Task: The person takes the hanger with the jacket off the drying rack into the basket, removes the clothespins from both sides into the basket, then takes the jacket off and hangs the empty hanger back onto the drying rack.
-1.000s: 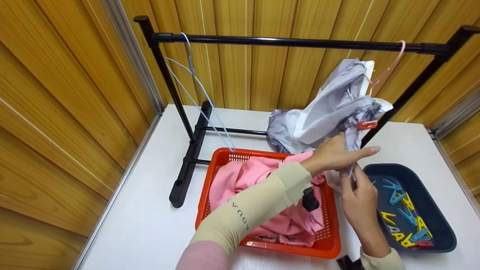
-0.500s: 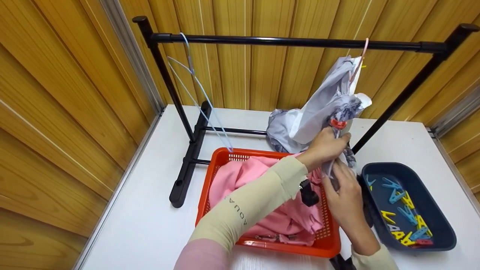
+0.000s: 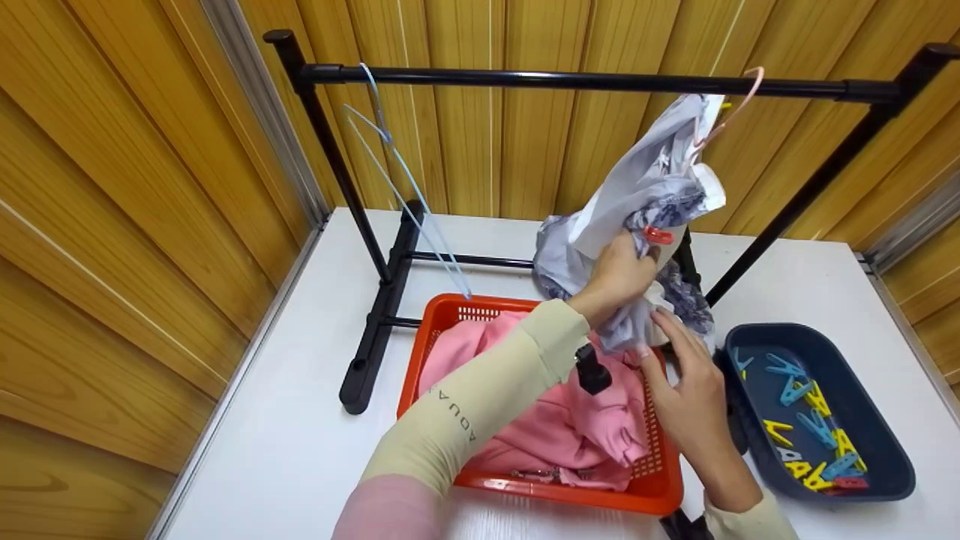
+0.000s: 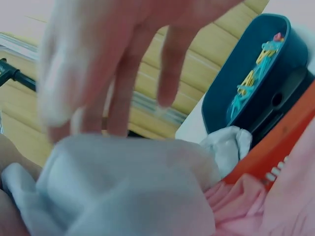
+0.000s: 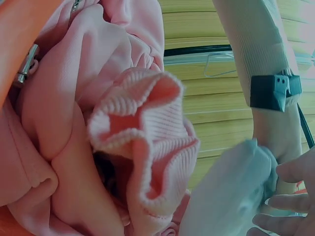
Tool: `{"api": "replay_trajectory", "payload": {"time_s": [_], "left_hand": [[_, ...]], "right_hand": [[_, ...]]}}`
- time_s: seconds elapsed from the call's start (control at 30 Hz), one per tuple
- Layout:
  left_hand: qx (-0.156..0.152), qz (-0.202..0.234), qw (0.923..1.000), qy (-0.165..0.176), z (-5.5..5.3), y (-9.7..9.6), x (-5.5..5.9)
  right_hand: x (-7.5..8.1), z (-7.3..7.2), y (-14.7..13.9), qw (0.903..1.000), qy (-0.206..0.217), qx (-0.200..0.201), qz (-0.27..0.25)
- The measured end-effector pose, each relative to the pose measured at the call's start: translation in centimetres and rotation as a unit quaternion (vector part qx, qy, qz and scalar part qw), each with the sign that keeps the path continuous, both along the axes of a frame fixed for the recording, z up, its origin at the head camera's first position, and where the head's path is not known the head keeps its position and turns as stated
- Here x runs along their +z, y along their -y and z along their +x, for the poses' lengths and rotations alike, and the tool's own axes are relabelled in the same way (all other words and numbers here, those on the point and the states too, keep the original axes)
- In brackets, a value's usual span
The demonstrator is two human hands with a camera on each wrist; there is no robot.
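A thin grey-and-white garment point(image 3: 630, 180) with dark patterned patches hangs from a pink hanger point(image 3: 724, 124) at the right of the rack. A red clothespin point(image 3: 658, 235) clips it. Just below that pin, my left hand point(image 3: 621, 271) grips the gathered cloth. My right hand point(image 3: 688, 390) has its fingers spread, with the tips right at the loose lower end of the cloth. In the right wrist view, bunched pale cloth point(image 5: 229, 191) hangs beside the fingers. Grey cloth point(image 4: 133, 191) fills the lower part of the left wrist view.
Below my arms stands a red basket point(image 3: 667, 480) with pink clothing point(image 3: 592, 412). A dark blue tub point(image 3: 896, 457) at the right holds several clothespins point(image 3: 817, 431). A blue hanger point(image 3: 401, 169) hangs at the left of the black rack point(image 3: 540, 78).
My left hand has moved left and slightly up, drawing the clipped cloth and the pink hanger with it. My right hand has moved left too, and its fingers have loosened from the cloth.
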State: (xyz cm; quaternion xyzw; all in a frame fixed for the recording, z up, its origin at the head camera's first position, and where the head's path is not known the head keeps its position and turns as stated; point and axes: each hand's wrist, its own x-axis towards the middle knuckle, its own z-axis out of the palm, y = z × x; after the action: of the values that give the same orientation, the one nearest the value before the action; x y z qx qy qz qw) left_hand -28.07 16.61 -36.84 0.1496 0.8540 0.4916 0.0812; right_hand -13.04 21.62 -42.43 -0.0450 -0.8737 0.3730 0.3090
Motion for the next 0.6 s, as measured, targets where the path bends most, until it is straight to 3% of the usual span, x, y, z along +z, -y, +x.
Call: {"api": "replay_trajectory", "payload": {"time_s": [0.3,0.6], "left_hand": [[0.023,-0.052,0.9963,-0.064,-2.1,2.1,0.4],[0.046,-0.093,0.9926,-0.064,-3.8,4.8,0.9]], "right_hand": [[-0.1,0.4,-0.2,0.9983,0.046,-0.015,-0.032],[-0.4,0.7,-0.6,0.9968,0.061,-0.031,-0.042]]}}
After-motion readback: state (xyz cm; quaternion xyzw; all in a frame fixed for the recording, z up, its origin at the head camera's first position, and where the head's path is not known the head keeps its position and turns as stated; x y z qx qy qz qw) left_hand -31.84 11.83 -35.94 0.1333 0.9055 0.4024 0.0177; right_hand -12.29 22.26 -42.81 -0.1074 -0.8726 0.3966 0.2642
